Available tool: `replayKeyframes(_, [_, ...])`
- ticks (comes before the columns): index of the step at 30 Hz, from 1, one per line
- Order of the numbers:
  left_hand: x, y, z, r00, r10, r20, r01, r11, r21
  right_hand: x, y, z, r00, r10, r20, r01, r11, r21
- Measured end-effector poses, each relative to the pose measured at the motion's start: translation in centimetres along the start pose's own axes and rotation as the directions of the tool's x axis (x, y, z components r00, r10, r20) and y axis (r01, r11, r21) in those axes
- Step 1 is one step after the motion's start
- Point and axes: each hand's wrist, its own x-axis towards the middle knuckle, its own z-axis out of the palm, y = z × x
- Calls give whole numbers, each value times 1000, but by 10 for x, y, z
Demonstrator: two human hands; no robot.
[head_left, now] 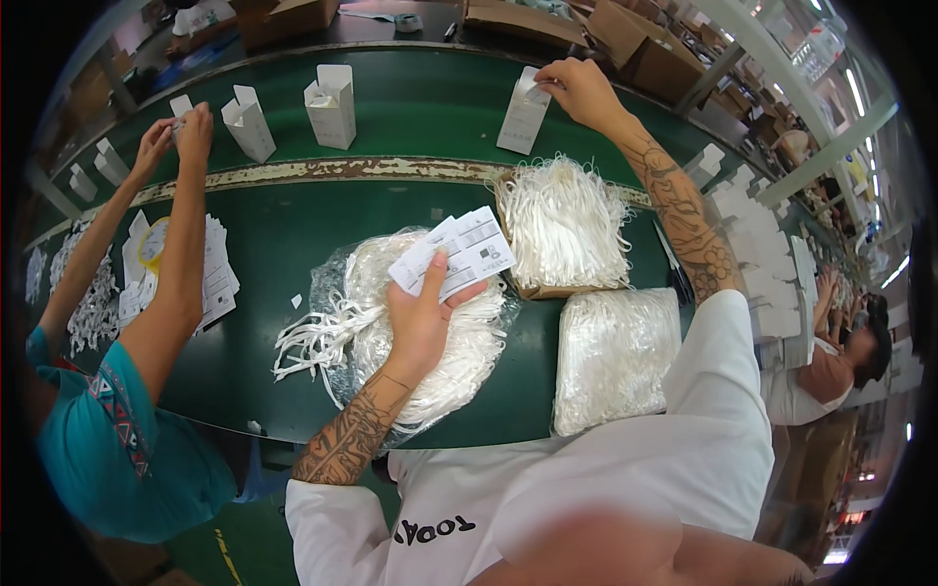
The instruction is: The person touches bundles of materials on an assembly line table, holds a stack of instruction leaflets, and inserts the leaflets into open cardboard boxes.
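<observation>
1. Holding a fanned stack of white printed cards (454,256), the left hand (422,322) has its fingers closed around them, thumb on top, just above the open bag of white cords (391,332).
2. Reaching far forward, the right hand (578,90) pinches one card at the open top of an upright white carton (521,115); fingers are nearly closed on it.
3. Judging by this, the card should go in straight, with the carton kept upright on the green conveyor belt (420,107).

Fanned white cards (457,252); upright white box (523,115)
</observation>
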Motion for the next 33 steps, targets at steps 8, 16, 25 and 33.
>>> replayKeyframes(8, [0, 0, 0, 1000, 11, -2, -11, 1000, 3, 19, 1, 11, 990, 78, 116, -113, 933, 342])
replayKeyframes(16, [1, 1, 0, 1000, 20, -1, -20, 1000, -11, 24, -16, 17, 969, 64, 240, -113, 975, 194])
replayKeyframes(25, [1, 0, -1, 1000, -5, 7, 5, 1000, -5, 30, -16, 15, 943, -332, 7, 329, 934, -139])
replayKeyframes(33, [0, 2, 1, 1000, -2, 15, 2, 1000, -13, 34, -22, 14, 928, -373, 7, 371, 919, -135])
